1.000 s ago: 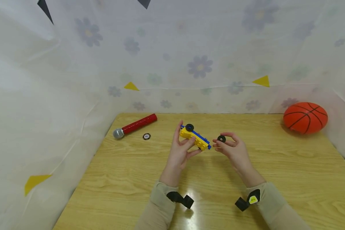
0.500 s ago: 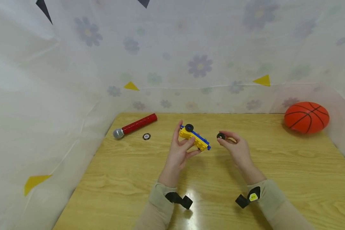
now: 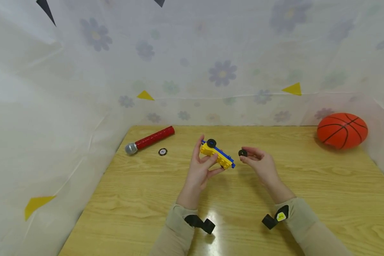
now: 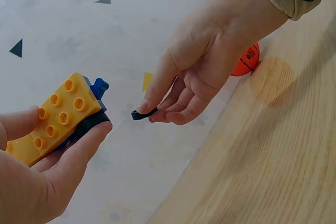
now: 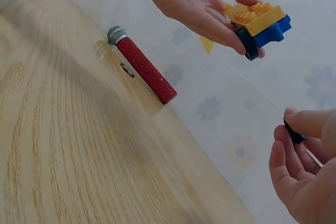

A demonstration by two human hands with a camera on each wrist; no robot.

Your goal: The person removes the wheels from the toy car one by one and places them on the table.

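Above the wooden worktop, the right hand, pinching a black wheel, has edged closer to the yellow-and-blue block car gripped by the left hand, judged ready for fitting

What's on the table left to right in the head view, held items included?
Microphone → small disc → left hand → yellow-and-blue brick car → black wheel → right hand → basketball.
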